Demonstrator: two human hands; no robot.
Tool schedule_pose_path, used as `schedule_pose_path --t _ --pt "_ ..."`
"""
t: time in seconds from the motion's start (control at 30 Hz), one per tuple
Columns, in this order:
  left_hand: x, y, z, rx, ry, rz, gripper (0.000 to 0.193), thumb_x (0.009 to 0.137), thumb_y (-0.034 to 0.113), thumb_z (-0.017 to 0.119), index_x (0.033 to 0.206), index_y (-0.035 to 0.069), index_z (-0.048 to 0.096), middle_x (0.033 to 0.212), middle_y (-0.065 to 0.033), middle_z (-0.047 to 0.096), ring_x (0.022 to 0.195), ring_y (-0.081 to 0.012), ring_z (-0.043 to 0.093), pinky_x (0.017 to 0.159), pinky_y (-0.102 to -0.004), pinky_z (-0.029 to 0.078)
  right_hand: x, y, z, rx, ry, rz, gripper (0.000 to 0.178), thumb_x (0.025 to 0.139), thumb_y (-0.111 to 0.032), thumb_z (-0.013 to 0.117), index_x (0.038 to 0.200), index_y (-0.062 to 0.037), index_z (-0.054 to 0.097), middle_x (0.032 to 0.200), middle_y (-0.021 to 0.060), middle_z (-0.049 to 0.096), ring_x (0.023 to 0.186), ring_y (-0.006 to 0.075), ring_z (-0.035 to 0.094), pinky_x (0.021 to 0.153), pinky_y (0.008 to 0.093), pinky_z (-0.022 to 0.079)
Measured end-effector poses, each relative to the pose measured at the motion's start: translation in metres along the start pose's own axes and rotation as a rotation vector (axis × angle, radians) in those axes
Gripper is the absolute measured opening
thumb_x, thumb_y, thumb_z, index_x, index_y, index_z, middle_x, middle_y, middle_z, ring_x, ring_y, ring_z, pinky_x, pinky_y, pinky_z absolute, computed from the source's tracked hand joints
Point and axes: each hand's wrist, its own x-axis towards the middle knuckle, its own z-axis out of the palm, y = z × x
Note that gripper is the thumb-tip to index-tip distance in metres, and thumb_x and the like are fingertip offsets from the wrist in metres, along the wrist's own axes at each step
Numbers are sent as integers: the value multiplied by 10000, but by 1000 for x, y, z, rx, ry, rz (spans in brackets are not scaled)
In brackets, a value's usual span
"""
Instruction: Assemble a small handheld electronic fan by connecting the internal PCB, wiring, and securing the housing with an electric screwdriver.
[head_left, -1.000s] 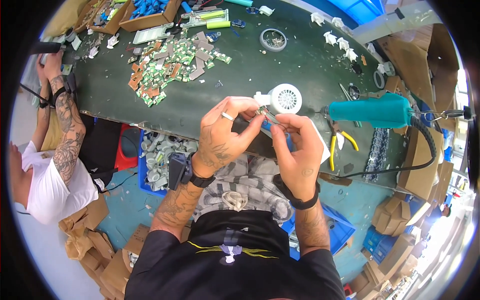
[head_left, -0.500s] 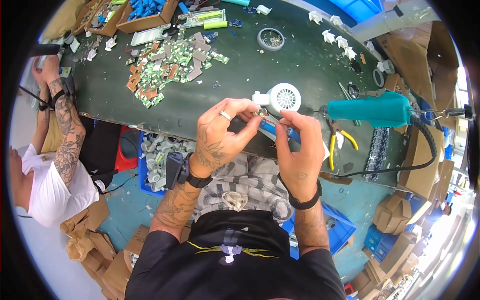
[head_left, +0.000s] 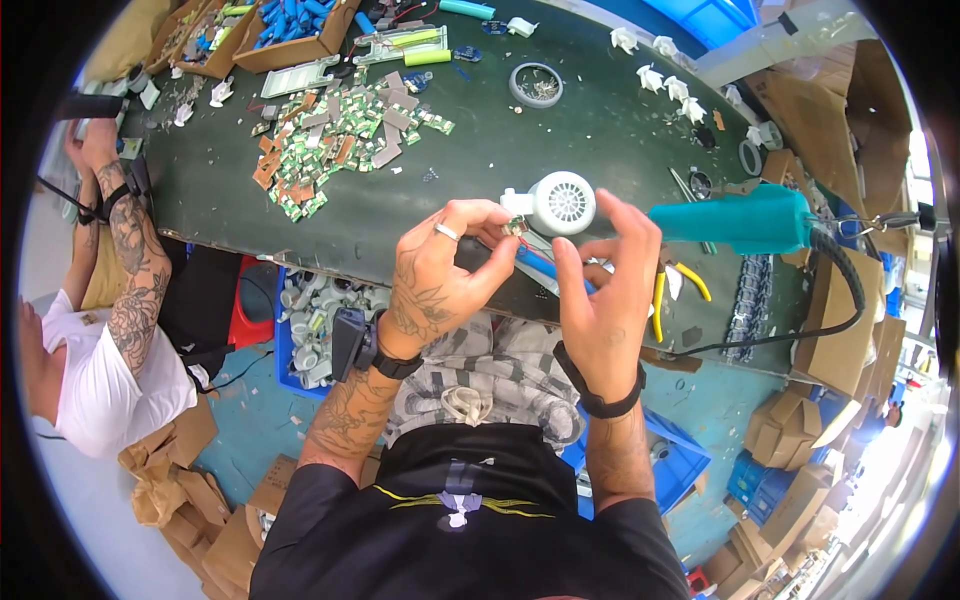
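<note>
My left hand [head_left: 440, 265] pinches a small green circuit board [head_left: 515, 226] between thumb and fingertips. Red wire runs from the board beside a blue cylindrical battery [head_left: 540, 264], which lies in a light-coloured casing whose rest is partly hidden behind my right hand. My right hand [head_left: 608, 300] is open, thumb and forefinger spread apart, close to the battery's right end. Just beyond my fingers is a white round fan housing [head_left: 563, 203] with a slotted grille, lying on the dark green table [head_left: 440, 215].
A teal power screwdriver [head_left: 735, 220] hangs at right on a black cable. Yellow-handled pliers [head_left: 688, 280] lie below it. Circuit boards [head_left: 340, 140] are heaped at left, near a grey ring of screws [head_left: 537, 85]. Another person's tattooed arm [head_left: 138, 240] is far left.
My right hand has let go of the battery and wire, its fingers spreading and the forefinger lifting. My left hand keeps its pinch on the circuit board almost in place.
</note>
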Motion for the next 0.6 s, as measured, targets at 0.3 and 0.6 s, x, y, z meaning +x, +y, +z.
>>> schedule_pose_path --t 0.3,0.6 --pt "-1 -1 2 20 -32 86 303 858 -54 794 1108 24 643 1050 -104 785 846 -157 773 780 -288 604 23 -4 3 -102 -114 -8 700 878 -59 803 1491 1 472 1326 237 572 941 353 717 720 369 601" --pt "-6 45 0 -95 119 560 475 810 -49 847 1214 6 604 1133 -210 736 959 -350 777 755 -414 670 8 4 -1 533 118 -235 854 757 61 813 1427 -102 309 1468 220 432 1373 323 499 1059 467 516"
